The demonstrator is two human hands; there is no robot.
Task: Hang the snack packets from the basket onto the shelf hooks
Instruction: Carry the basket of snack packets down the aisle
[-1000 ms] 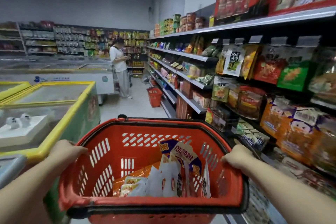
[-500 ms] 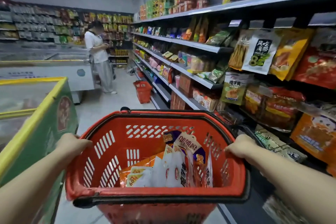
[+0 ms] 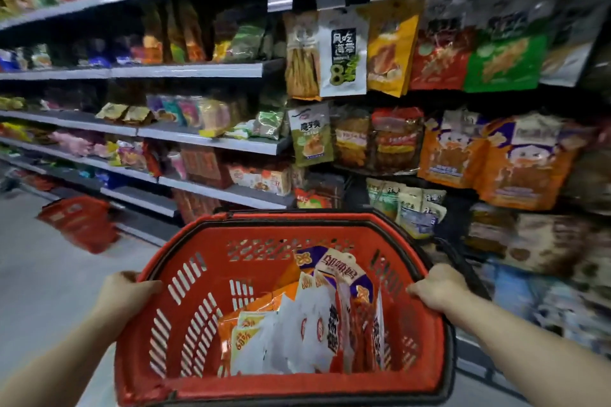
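I carry a red plastic basket in front of me. My left hand grips its left rim and my right hand grips its right rim. Inside stand several snack packets, white, orange and purple, leaning toward the basket's right side. Ahead and to the right is the hook section of the shelf, where hanging packets fill several rows, among them a white one with black characters, orange ones and green ones.
Flat grey shelves with boxed and bagged goods run off to the left. A second red basket sits on the grey floor at the left. Low hanging packets are close behind the basket's far rim.
My view has swung right and closer to the shelves. The freezers and the person in the aisle have left the frame. Both hands keep their hold on the basket.
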